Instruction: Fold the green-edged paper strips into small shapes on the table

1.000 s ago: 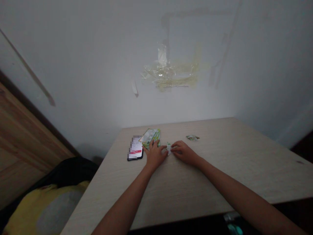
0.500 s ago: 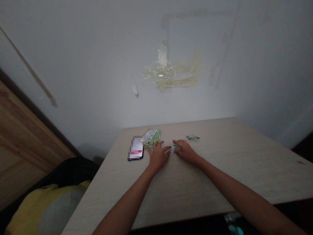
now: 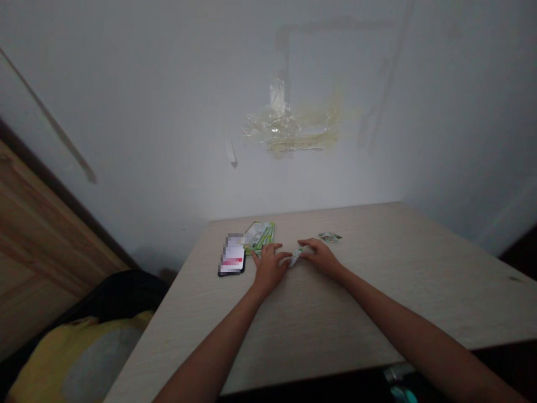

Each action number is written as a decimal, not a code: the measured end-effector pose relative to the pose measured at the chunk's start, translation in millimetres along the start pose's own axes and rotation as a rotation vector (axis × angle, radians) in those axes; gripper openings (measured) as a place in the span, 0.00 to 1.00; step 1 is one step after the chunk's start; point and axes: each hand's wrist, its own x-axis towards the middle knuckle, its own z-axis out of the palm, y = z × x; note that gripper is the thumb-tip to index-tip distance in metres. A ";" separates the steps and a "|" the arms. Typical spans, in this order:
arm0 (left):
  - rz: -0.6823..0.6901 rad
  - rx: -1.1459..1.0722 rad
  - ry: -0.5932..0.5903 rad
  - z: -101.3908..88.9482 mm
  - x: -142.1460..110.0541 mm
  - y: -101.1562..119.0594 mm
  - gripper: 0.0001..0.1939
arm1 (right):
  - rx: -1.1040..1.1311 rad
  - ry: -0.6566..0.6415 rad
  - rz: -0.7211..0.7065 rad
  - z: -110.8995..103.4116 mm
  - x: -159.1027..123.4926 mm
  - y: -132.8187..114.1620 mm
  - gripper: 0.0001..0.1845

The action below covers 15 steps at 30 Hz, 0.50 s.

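A small whitish-green packet (image 3: 296, 256), which looks narrow and folded, sits slanted between my two hands just over the table. Its lower left end is at the thumb and forefinger of my left hand (image 3: 269, 271), whose other fingers spread toward the stack of green-and-white packets (image 3: 260, 234). At the upper right end, my right hand (image 3: 323, 260) pinches the packet between thumb and fingers. Behind the right hand lies another small green-and-white packet (image 3: 330, 237), apart from it. The fine print on the pieces is too blurred to read.
A phone (image 3: 232, 258) with a lit, partly pixelated screen lies left of the stack. The pale wooden table (image 3: 369, 336) meets a wall (image 3: 168, 112) with torn clear tape (image 3: 277, 126). A yellow-and-grey soft item (image 3: 84, 358) is beyond the table's left edge.
The small packet has tilted further, its top leaning right and its lower end toward my left fingers. Both hands have barely moved. The stack and phone stay put.
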 end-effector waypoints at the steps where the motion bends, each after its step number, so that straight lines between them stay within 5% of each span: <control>1: -0.006 -0.017 -0.003 0.1 0.2 -0.1 0.10 | 0.015 -0.003 0.000 -0.3 0.2 -0.5 0.22; 15: -0.037 -0.183 0.039 1.1 2.2 3.8 0.05 | 0.182 0.003 0.035 -1.3 -0.3 -10.4 0.26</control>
